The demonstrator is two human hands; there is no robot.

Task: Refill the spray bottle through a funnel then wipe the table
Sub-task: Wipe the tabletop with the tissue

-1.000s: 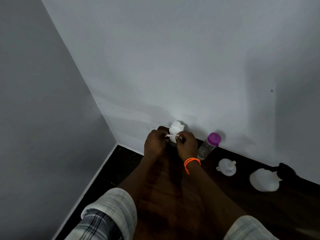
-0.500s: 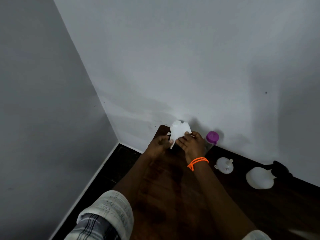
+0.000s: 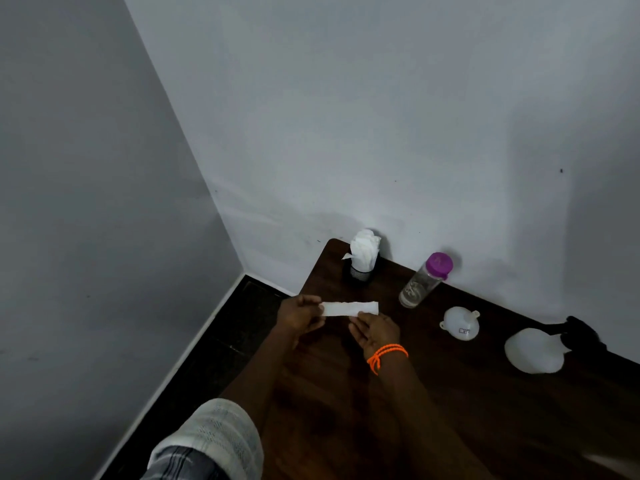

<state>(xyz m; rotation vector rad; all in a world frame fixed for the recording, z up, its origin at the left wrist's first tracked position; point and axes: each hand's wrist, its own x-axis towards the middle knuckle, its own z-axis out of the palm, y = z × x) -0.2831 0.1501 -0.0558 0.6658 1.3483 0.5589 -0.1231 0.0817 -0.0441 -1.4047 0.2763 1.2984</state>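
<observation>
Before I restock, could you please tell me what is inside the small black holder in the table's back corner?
White tissues bunch up out of the black holder. How many remain inside cannot be seen; its wall hides them.

the spray bottle (image 3: 535, 350) lies blurred, its dark head (image 3: 581, 336) shapeless; the funnel (image 3: 461, 323) label is unreadable; the left sleeve (image 3: 211, 445) and the table (image 3: 502, 427) run off the bottom edge

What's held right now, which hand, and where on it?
A folded white tissue. The left hand pinches its left end; the right hand touches its lower edge near the middle, though whether it actually grips there cannot be told.
</observation>
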